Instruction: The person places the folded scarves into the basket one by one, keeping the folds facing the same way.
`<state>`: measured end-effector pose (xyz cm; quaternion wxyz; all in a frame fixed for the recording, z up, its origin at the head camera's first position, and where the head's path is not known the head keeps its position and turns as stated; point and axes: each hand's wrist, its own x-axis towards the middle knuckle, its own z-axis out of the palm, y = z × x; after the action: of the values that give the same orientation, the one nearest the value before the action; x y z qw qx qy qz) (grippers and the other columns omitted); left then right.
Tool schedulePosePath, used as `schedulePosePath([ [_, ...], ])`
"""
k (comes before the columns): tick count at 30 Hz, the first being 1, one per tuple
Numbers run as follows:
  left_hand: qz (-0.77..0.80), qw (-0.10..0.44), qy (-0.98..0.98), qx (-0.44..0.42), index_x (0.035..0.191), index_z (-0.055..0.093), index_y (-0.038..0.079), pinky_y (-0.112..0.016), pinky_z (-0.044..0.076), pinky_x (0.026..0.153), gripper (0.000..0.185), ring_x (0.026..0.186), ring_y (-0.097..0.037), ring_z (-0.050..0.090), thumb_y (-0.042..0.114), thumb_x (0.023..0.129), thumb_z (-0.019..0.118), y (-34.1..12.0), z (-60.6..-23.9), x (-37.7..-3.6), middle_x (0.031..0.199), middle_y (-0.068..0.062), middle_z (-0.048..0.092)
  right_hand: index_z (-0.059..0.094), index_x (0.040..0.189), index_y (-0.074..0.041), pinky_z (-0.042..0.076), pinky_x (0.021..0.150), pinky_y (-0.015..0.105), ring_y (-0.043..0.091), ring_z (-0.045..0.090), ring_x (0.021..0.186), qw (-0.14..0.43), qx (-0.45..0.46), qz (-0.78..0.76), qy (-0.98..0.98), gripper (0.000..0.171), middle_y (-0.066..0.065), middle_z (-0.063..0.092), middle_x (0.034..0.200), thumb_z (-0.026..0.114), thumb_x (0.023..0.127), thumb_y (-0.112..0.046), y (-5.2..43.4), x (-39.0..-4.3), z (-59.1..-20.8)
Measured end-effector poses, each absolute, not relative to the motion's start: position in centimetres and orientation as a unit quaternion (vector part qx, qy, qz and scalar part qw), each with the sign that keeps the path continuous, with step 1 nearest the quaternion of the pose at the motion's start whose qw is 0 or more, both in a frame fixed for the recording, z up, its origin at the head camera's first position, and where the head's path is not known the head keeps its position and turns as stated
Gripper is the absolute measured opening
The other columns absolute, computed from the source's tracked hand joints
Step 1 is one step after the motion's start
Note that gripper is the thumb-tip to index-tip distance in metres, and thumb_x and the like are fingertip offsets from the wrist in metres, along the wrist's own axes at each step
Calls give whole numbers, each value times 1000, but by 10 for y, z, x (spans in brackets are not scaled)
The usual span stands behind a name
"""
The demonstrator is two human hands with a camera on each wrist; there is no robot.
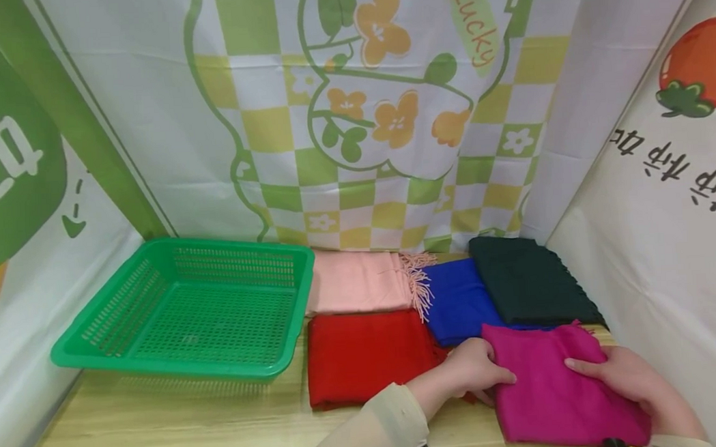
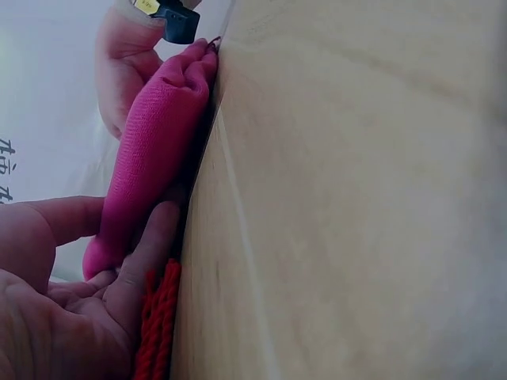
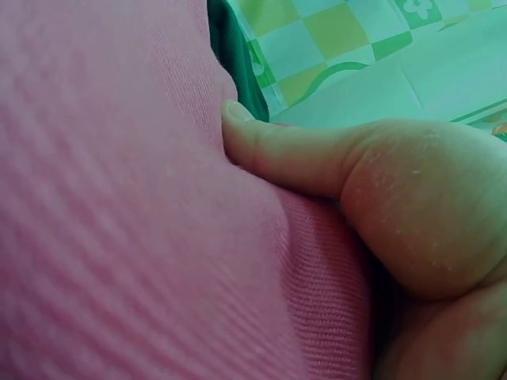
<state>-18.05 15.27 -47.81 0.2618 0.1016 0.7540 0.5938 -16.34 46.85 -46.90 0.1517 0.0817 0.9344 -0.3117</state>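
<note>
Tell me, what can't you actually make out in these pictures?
- Right hand fingers: under the magenta scarf in the head view; the right wrist view shows only the thumb.
- Left hand fingertips: tucked at the scarf's edge.
- Black scarf: a sliver in the right wrist view.
- Green basket: head view only.

Bare wood runs wide along the near edge of the table (image 1: pixel 161 434), from the left wall across to the red cloth (image 1: pixel 366 356); that strip is the open lane. Behind it the green basket (image 1: pixel 185 309) takes the back-left corner, its rim overhanging the wood a little, inside open from above. To the right, cloths lie packed edge to edge: pink cloth (image 1: pixel 355 282) behind red, blue cloth (image 1: pixel 461 299) and dark green cloth (image 1: pixel 530 278) at the back. The magenta cloth (image 1: pixel 552 382) fills the near-right corner, with both hands on it, the left hand (image 1: pixel 474 370) and the right hand (image 1: pixel 626 374). Printed curtains close off 3 sides, the right one just beside the cloths.
</note>
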Motion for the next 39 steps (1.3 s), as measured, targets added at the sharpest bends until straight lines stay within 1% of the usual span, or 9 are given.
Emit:
schedulePosePath([
  [4,589,255,759,108,79,58,8,-40,64,53,32,57,-24,73,5,94,86,152,-475,-179,75,-8,65,69,126,9,57,77,35,20,69,93,151,79,-316,933,60,4,75,103,75,106,-48,469,-164,-470],
  [11,585,242,765,120,78,52,11,-42,62,49,35,57,-23,66,8,97,81,151,-471,-180,77,-8,60,61,139,13,61,79,36,21,73,97,162,76,-347,921,70,7,76,111,72,108,-49,467,-166,-469],
  [17,602,241,750,131,82,53,9,-44,60,46,29,56,-21,63,6,100,76,149,-472,-181,80,-9,59,57,145,14,62,80,34,21,73,100,159,79,-367,913,73,8,76,116,70,109,-47,463,-167,-468],
  [25,599,225,755,140,85,53,10,-39,56,42,27,53,-21,62,7,101,75,147,-474,-183,81,-8,58,54,148,14,62,79,34,21,74,96,153,83,-379,909,74,6,77,112,67,110,-48,460,-167,-466],
  [29,595,216,761,143,85,53,10,-36,54,42,28,54,-20,62,8,101,75,146,-471,-183,81,-7,58,57,145,12,63,78,35,22,75,93,150,82,-399,901,68,6,77,108,67,111,-46,460,-167,-466],
  [32,602,216,755,141,86,53,10,-39,57,43,27,55,-21,64,7,102,75,144,-467,-183,82,-7,58,59,144,11,63,79,35,23,76,93,152,84,-415,893,65,6,77,108,68,111,-45,459,-166,-465],
  [36,605,204,756,142,87,55,10,-39,58,45,24,58,-19,65,8,103,74,142,-463,-184,82,-6,59,57,145,10,64,81,36,25,77,94,153,85,-441,880,65,7,77,110,69,110,-45,458,-164,-464],
  [37,601,197,761,144,87,55,11,-35,57,47,24,61,-17,64,9,103,74,142,-463,-185,82,-5,59,57,145,10,65,81,36,25,77,94,153,84,-448,877,64,7,78,110,68,111,-44,458,-164,-464],
  [39,590,179,773,151,86,55,13,-28,52,51,26,65,-13,60,11,102,75,140,-462,-187,80,-2,57,57,145,9,65,81,37,26,78,93,153,81,-465,868,62,8,78,109,68,111,-42,457,-162,-463],
])
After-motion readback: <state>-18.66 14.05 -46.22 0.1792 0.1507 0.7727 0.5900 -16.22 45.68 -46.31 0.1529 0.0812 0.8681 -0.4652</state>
